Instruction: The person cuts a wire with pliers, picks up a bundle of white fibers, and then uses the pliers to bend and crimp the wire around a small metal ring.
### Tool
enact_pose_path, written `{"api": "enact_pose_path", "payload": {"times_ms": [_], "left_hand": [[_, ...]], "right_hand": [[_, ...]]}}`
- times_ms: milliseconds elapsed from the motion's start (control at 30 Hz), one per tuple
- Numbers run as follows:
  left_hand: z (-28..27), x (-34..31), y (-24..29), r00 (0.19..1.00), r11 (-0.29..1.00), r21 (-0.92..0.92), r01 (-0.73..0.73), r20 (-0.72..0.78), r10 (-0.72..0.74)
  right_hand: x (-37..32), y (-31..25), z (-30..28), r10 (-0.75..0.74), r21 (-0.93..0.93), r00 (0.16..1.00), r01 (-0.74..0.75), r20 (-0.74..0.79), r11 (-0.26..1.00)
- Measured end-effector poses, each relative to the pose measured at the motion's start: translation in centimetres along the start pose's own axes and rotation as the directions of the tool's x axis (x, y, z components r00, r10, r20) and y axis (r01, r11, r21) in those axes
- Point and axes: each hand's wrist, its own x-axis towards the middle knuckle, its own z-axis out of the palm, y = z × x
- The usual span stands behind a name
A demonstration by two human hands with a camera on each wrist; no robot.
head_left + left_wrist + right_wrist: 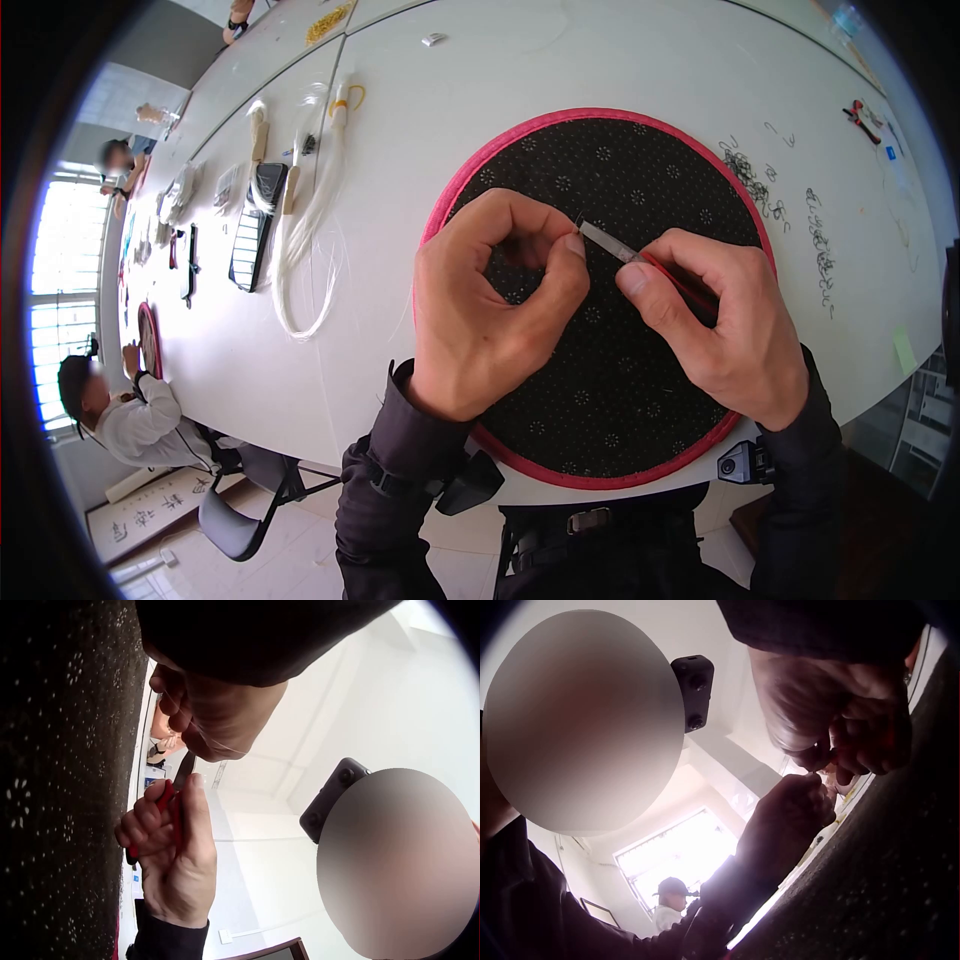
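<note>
Close over a round dark mat (600,390), my left hand (490,310) pinches a tiny dark hook-like piece (580,216) between thumb and forefinger. A thin pale line (225,745) crosses this hand in the left wrist view. My right hand (725,320) grips red-handled pliers (612,243), thumb on top near the pivot. Their metal tip points left, right at the left fingertips. In the left wrist view the red handles (178,817) lie within the curled right fingers. Left fingers hide most of the small piece.
Small dark hook-like bits (755,185) lie scattered right of the mat, with another red-handled tool (860,122) beyond. Hanks of pale line (320,220) and a black-framed case (252,235) lie on the left. Another person (135,420) sits at the table's far left.
</note>
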Motion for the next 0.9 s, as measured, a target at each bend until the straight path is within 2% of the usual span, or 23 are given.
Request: {"api": "enact_pose_path", "payload": {"times_ms": [100,167,300,367,400,500,567,600,800,900], "left_hand": [[0.3,0.1,0.1,0.997,0.995,-0.085,0.048,-0.055,-0.053],[0.3,0.0,0.3,0.997,0.995,-0.091,0.027,-0.066,-0.033],[0.2,-0.1,0.6,0.996,0.996,-0.093,0.002,-0.091,-0.011],[0.2,-0.2,0.4,0.997,0.997,-0.057,-0.045,-0.067,0.042],[0.1,-0.2,0.2,0.996,0.997,-0.038,-0.07,-0.055,0.068],[0.0,0.4,-0.7,0.93,0.902,0.252,-0.35,-0.022,0.366],[0.2,0.5,-0.8,0.887,0.83,0.334,-0.446,0.038,0.461],[0.4,0.5,-0.8,0.86,0.787,0.371,-0.492,0.071,0.505],[0.6,0.5,-0.5,0.819,0.728,0.4,-0.557,0.121,0.561],[0.6,0.5,-0.6,0.824,0.743,0.374,-0.554,0.121,0.553]], "right_hand": [[-0.2,-0.1,0.1,-0.017,-0.031,1.0,0.016,-0.026,0.999],[-0.3,-0.2,0.1,-0.033,-0.064,0.999,0.031,-0.042,0.997],[-0.5,-0.6,0.2,-0.008,-0.014,0.999,0.008,-0.048,1.0],[-0.6,-0.7,0.3,-0.022,0.004,0.998,0.022,-0.053,1.0],[-0.5,-0.5,0.3,-0.014,0.075,0.998,0.018,-0.058,0.997],[0.3,0.1,-0.2,0.028,0.31,0.997,-0.004,-0.073,0.951],[0.6,0.3,-0.7,0.11,0.455,0.993,-0.08,-0.041,0.887],[0.7,0.4,-0.8,0.121,0.46,0.993,-0.102,-0.012,0.882],[0.6,-0.1,-1.0,0.133,0.438,0.986,-0.163,0.1,0.884],[0.5,0.0,-1.0,0.126,0.422,0.988,-0.152,0.089,0.894]]}}
